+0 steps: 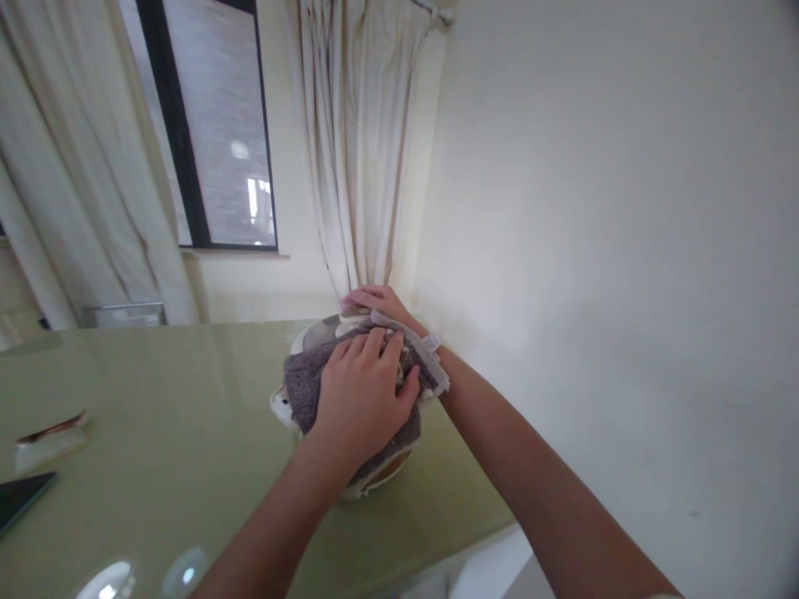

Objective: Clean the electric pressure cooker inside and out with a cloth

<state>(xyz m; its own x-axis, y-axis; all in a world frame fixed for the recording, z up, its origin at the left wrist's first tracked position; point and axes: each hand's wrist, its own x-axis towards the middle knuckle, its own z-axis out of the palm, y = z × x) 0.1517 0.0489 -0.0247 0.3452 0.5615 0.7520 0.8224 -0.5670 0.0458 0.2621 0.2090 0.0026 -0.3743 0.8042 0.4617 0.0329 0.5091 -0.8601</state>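
Note:
A grey-purple cloth (305,381) with a pale edge and a white tag lies bunched over a rounded white, grey and tan object (321,333) on the table. What kind of object it is, I cannot make out under the cloth. My left hand (365,395) is on top of the cloth, its fingers bent into the fabric and the thumb on the right side. Farther back, my right hand (380,301) lies over the object's far upper side with fingers stretched out. A fold of cloth with the tag rests against the right wrist.
The glossy green table (187,391) meets a white wall (599,249) on the right. At left lie a small packet (50,441) with a reddish-brown edge and a dark flat object (22,499). Behind hang cream curtains (368,141) beside a dark-framed window (218,125).

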